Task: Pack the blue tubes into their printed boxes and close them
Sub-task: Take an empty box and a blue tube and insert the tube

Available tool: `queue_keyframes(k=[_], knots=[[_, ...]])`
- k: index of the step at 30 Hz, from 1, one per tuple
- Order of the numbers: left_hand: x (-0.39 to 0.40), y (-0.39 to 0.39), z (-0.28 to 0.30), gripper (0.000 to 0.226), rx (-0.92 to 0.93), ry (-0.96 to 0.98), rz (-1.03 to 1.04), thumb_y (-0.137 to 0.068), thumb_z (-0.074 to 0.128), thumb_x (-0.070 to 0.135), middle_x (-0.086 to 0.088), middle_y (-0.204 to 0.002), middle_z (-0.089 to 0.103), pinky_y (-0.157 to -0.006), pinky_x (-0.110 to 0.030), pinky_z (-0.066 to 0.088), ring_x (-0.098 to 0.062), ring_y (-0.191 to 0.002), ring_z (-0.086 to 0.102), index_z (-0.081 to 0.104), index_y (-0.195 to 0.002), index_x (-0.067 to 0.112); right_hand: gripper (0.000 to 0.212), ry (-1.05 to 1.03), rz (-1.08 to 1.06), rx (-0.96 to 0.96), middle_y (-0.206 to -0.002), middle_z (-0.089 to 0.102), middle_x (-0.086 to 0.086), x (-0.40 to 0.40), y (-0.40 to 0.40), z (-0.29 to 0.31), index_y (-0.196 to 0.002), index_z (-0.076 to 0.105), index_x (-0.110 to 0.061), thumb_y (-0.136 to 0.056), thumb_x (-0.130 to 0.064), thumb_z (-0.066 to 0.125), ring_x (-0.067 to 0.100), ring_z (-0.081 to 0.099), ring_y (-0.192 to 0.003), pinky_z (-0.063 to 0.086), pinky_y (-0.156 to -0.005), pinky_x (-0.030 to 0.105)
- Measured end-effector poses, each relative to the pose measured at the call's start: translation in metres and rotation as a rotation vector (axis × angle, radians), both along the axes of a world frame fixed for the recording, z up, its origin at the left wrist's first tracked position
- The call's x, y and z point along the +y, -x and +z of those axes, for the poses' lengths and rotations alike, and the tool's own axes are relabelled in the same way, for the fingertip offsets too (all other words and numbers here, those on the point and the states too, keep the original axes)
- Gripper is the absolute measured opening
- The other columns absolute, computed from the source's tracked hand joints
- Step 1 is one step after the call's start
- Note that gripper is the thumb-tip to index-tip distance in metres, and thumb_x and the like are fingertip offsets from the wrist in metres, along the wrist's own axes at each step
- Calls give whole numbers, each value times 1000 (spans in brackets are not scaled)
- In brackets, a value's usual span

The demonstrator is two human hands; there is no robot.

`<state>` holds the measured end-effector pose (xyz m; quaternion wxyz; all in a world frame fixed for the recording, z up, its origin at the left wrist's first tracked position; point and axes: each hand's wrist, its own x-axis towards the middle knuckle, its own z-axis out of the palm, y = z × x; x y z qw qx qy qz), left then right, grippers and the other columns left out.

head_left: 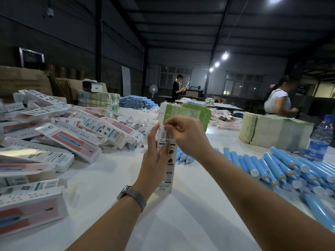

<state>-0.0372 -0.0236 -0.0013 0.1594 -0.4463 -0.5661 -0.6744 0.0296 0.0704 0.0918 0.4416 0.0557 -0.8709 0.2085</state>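
Observation:
A tall white printed box [167, 171] with a barcode stands upright on the white table [190, 214] in front of me. My left hand [154, 160] grips its middle from the left, fingers wrapped around the sides. My right hand [183, 133] pinches the flap at the box's top end. Loose blue tubes [275, 167] with white caps lie in a heap to the right. Whether a tube is inside the held box is hidden.
A pile of printed boxes [59, 134] covers the table's left side. Stacks of flat green cartons [184, 113] and paper [272, 131] stand behind, beside a water bottle [320, 138]. More blue tubes [137, 102] are stacked far back. Two people stand in the background.

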Motion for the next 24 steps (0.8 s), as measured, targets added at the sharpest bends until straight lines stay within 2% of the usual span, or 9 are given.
queue_keyframes(k=[3, 6, 9, 11, 15, 19, 24], knots=[[-1, 0, 0, 53, -3, -9, -26, -98, 42, 42, 34, -100, 64, -69, -20, 53, -5, -82, 67, 17, -127, 80, 8, -19, -1, -49, -82, 74, -5, 1, -1, 7, -93, 77, -15, -89, -16, 70, 11, 68, -79, 56, -79, 38], [-1, -1, -1, 55, 5, -12, -34, -99, 41, 39, 36, -94, 63, -65, -11, 47, 0, -77, 65, 17, -127, 80, 8, -7, 10, -63, -80, 74, -6, 3, -4, 7, -92, 77, -16, -89, -16, 70, 8, 68, -78, 56, -79, 37], [-1, -1, -1, 54, 10, -5, -18, -100, 41, 40, 35, -93, 64, -64, -11, 47, 0, -74, 65, 18, -128, 79, 8, 14, 21, -94, -80, 73, -9, 4, -5, 8, -92, 77, -18, -90, -17, 69, 7, 67, -79, 56, -80, 34], [-1, 1, -1, 52, 7, -3, 3, -99, 42, 40, 29, -91, 65, -62, -17, 49, -4, -72, 65, 21, -126, 79, 9, 22, 30, -120, -79, 72, -10, 4, -6, 10, -92, 77, -18, -90, -16, 69, 6, 67, -79, 56, -80, 31], [-2, 3, -2, 46, -36, -3, 28, -95, 45, 37, -4, -86, 62, -62, -44, 49, -15, -63, 58, 32, -124, 70, 10, 10, 31, -140, -79, 72, -7, 4, -7, 10, -92, 78, -17, -90, -15, 69, 6, 65, -78, 53, -76, 26], [-3, 3, 0, 38, -81, -6, -1, -89, 47, 45, -1, -87, 64, -68, -59, 55, -28, -72, 65, 37, -121, 63, 13, 41, 28, -92, -83, 72, -12, 6, -9, 3, -97, 78, -18, -91, -15, 67, 2, 65, -83, 53, -78, 21], [-5, 2, 2, 36, -87, -6, 7, -90, 48, 42, -10, -91, 66, -70, -62, 53, -32, -75, 67, 39, -119, 61, 24, 40, -1, -4, -107, 74, -7, 7, -15, -21, -115, 73, -18, -93, -15, 65, 8, 68, -97, 56, -86, 34]])
